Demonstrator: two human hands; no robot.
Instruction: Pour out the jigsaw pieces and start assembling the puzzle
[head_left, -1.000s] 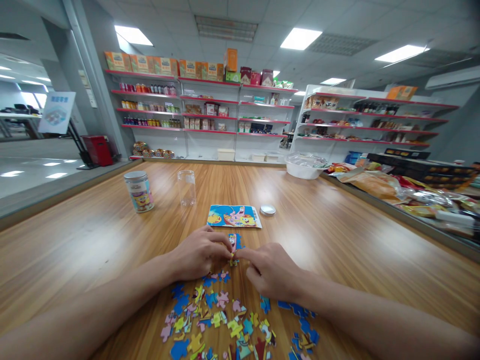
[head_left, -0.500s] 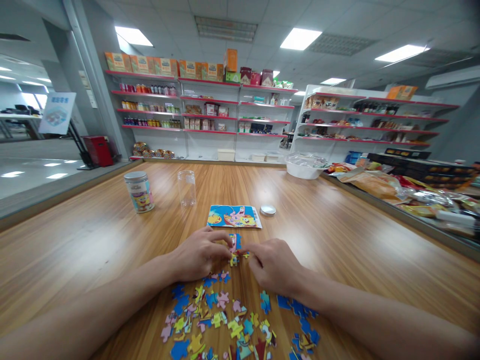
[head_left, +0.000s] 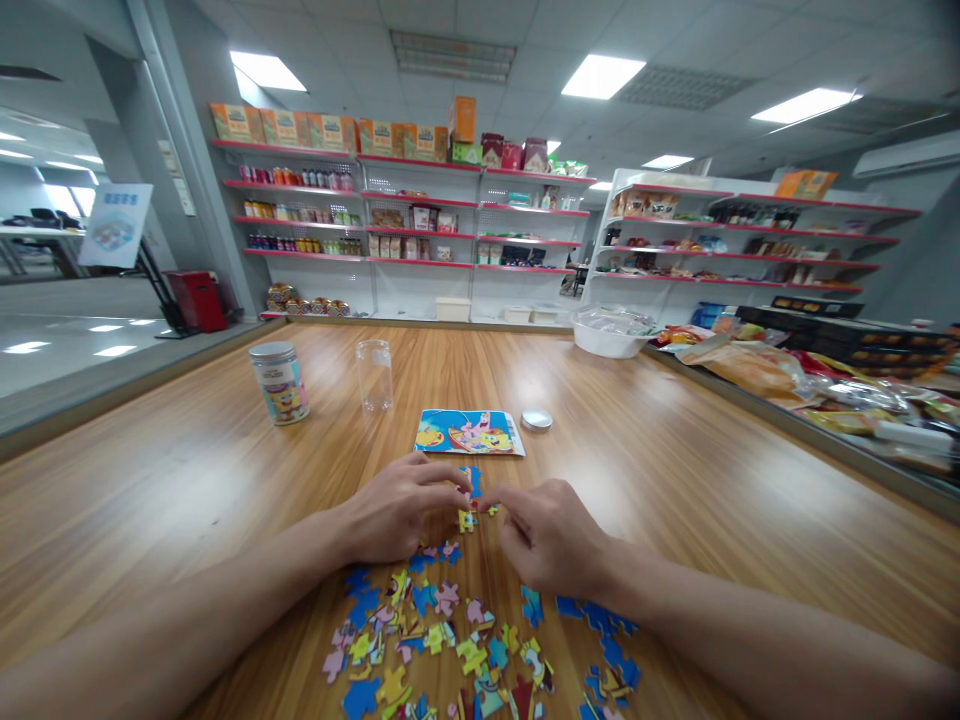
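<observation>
A small strip of joined jigsaw puzzle pieces (head_left: 468,520) lies flat on the table between my hands, partly hidden by fingers. My left hand (head_left: 397,508) rests on its left side, the index finger and thumb bent around the strip's edge. From the right, my right hand (head_left: 553,535) meets the strip with its index fingertip and thumb at a small yellow piece (head_left: 493,510); its other fingers are curled in. Loose jigsaw pieces (head_left: 471,656) in blue, yellow and pink are spread nearer to me. Just beyond the strip lies a cartoon picture card (head_left: 469,433).
Past the card are a round silver lid (head_left: 536,421), a clear plastic cylinder (head_left: 374,376) and a printed canister (head_left: 280,384). A white basin (head_left: 611,335) stands at the far right, with snack packets (head_left: 757,365) beside it. Stocked shelves (head_left: 420,210) line the back.
My left index finger has shifted slightly right across the strip. My right hand stays almost in place at the strip's right edge. The loose pieces look unmoved.
</observation>
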